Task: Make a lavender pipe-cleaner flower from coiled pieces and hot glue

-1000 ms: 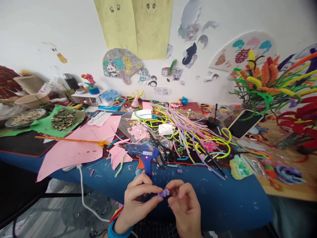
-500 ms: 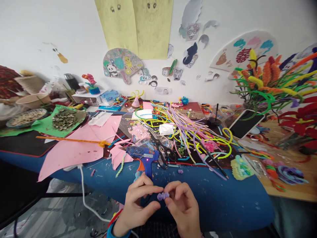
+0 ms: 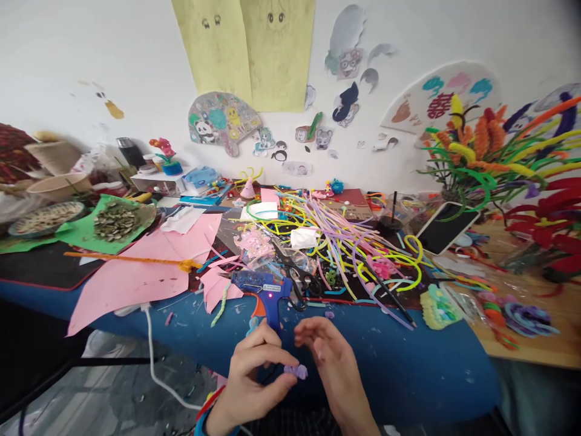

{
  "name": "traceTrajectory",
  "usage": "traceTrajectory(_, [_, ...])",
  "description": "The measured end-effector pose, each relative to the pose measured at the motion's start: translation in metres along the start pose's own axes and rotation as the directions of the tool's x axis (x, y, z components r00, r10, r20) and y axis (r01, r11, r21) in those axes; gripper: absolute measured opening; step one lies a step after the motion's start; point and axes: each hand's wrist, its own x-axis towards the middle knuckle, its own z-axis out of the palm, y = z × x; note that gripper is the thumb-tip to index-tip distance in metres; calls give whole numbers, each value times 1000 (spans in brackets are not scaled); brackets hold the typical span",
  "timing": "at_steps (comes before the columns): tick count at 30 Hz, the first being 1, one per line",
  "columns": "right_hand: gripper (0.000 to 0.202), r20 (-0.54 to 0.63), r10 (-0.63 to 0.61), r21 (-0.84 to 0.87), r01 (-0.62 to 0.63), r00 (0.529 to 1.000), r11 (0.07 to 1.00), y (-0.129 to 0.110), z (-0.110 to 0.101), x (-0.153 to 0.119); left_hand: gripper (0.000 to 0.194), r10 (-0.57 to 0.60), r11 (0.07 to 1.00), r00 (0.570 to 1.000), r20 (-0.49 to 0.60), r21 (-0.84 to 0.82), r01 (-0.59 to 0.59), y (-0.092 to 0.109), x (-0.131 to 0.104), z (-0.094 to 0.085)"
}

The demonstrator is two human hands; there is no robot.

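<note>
Between the thumb and index finger of my left hand is a small purple fuzzy piece, bumpy like curled pipe cleaner. My right hand is raised just to the right of it, fingers apart and curved, holding nothing. Beyond my left hand, a blue glue gun with a lit pink light lies at the table edge, its nozzle to the left. Black scissors rest beside it. Another small purple bit lies on the blue cloth.
A heap of pipe cleaners covers the table's middle. Pink paper lies at left, near a green sheet bearing dry flakes. At right stand a phone and pipe-cleaner flowers. A white cable hangs down.
My right hand has let go of the purple piece and opened, moving slightly up and away. My left hand keeps the piece, now tilted and slightly lower.
</note>
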Motion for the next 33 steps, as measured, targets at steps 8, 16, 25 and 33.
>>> traceTrajectory(8, [48, 108, 217, 34, -222, 970, 975, 10, 15, 10, 29, -21, 992, 983, 185, -119, 43, 12, -7, 9])
traceTrajectory(16, [33, -209, 10, 94, 10, 978, 995, 26, 16, 6, 23, -401, 852, 916, -5, -369, 371, -6, -16, 14])
traceTrajectory(25, [20, -241, 29, 45, -18, 970, 999, 33, 20, -3, 17, -630, 713, 764, -138, -493, 499, -11, -18, 16])
traceTrajectory(33, [17, -251, -42, -22, 38, 967, 999, 31, 23, -3, 10, -514, 822, 852, -97, -338, 458, -8, -10, 7])
